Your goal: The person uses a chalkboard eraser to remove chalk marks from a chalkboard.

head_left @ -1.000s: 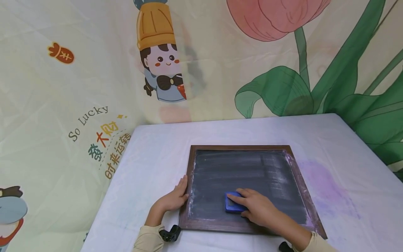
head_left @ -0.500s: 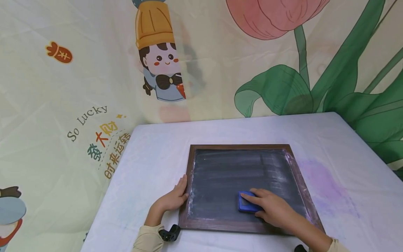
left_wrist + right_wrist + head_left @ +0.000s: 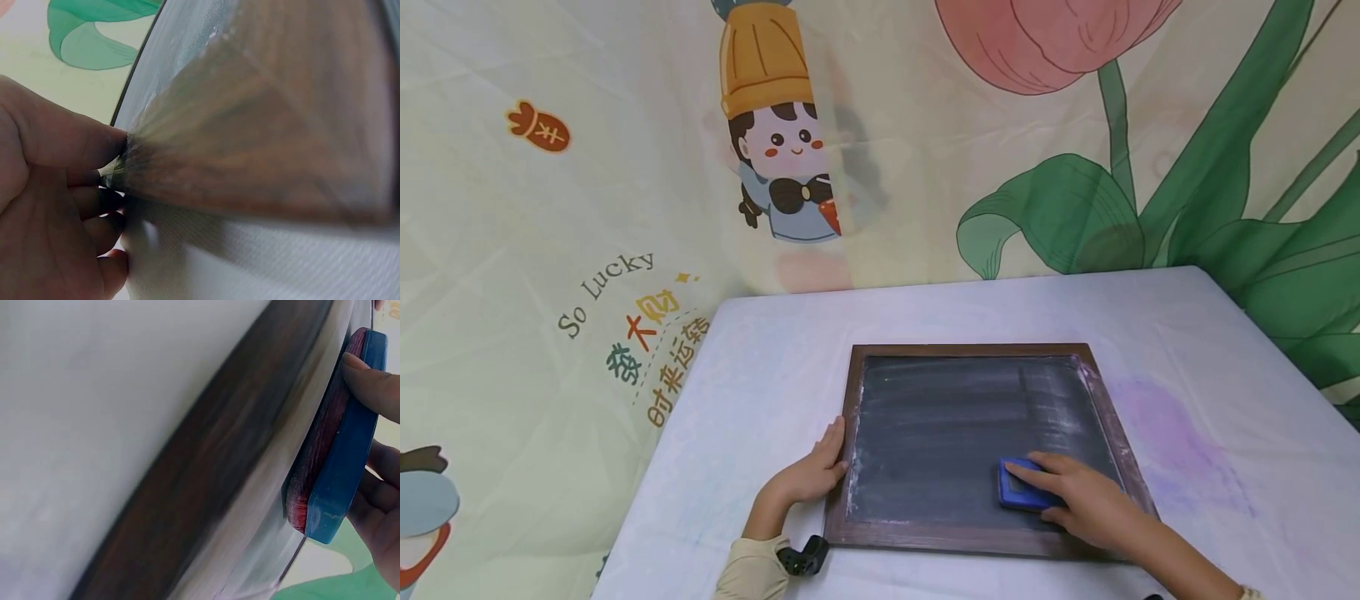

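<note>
A chalkboard (image 3: 940, 433) in a brown wooden frame lies on the white-covered table. Against the left side of its frame rests my left hand (image 3: 808, 473), thumb and fingers touching the edge; the left wrist view shows the thumb (image 3: 75, 134) above the other fingers. My right hand (image 3: 1086, 500) grips a blue chalkboard eraser (image 3: 1021, 485) on the lower right part of the board. From the right wrist, the eraser (image 3: 344, 456) shows a reddish felt pad facing the dark surface, with a thumb along its side. Pale chalk smears mark the board's upper right.
The white tablecloth (image 3: 775, 367) carries a purple stain (image 3: 1172, 433) to the right of the board. Behind the table hangs a printed backdrop (image 3: 895, 167) with a flower and a cartoon figure. A black wrist device (image 3: 805, 557) sits near the board's lower left corner.
My right hand has slid the eraser rightward across the lower part of the board. My left hand has stayed at the frame's left edge.
</note>
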Available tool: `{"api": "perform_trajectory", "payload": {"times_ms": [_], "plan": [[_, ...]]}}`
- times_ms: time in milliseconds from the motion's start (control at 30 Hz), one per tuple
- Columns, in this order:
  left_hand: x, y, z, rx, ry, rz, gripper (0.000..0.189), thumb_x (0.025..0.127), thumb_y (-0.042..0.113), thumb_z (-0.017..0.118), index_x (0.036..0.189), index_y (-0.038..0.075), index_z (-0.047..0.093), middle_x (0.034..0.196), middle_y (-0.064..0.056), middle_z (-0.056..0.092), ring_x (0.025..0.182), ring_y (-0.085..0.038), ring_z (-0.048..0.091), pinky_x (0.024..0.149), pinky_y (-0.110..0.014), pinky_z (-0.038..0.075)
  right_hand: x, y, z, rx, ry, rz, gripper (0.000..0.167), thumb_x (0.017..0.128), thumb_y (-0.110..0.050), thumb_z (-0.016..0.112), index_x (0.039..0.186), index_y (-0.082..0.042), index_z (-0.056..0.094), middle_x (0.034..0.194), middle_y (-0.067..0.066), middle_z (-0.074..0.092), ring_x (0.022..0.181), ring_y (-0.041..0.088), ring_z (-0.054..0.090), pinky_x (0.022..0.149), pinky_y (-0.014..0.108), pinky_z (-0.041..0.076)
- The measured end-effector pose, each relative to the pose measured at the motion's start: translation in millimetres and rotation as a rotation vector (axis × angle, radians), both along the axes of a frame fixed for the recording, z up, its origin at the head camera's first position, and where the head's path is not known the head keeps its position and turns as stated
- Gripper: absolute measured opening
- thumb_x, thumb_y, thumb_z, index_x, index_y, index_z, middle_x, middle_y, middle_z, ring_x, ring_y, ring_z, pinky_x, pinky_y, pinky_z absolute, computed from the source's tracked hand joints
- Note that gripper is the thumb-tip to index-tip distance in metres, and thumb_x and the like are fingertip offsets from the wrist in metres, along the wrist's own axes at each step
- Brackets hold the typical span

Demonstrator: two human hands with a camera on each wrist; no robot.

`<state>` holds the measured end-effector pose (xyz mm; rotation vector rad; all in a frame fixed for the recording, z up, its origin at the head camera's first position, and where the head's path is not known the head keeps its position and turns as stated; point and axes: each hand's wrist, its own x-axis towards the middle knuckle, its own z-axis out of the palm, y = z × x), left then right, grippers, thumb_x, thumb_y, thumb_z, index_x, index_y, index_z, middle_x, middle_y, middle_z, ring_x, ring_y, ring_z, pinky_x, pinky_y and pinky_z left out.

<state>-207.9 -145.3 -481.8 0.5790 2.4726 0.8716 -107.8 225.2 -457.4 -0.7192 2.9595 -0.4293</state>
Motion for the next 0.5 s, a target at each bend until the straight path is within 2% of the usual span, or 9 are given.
{"api": "perform_trajectory", "payload": {"times_ms": [300, 500], "plan": [[0.0, 0.3, 1.0, 0.001, -0.002, -0.006, 0.062, 0.093, 0.005, 0.037, 0.142, -0.011, 0.002, 0.150, -0.028, 0.001, 0.139, -0.040, 0.000, 0.111, -0.053, 0.007, 8.8, 28, -1.7, -0.019, 0.031, -0.009, 0.071, 0.068, -0.019, 0.077, 0.133, -0.027, 0.048, 0.125, 0.019, 0.054, 0.105, 0.039, 0.056, 0.072, 0.044, 0.052], [0.3, 0.2, 1.0, -0.007, 0.002, -0.005, 0.062, 0.094, 0.006, 0.037, 0.142, -0.010, 0.001, 0.150, -0.027, 0.002, 0.139, -0.040, 0.000, 0.111, -0.053, 0.008, 13.1, 43, -2.1, -0.021, 0.020, -0.029, 0.070, 0.069, -0.019, 0.076, 0.133, -0.027, 0.048, 0.125, 0.019, 0.054, 0.105, 0.040, 0.055, 0.073, 0.045, 0.051]]}}
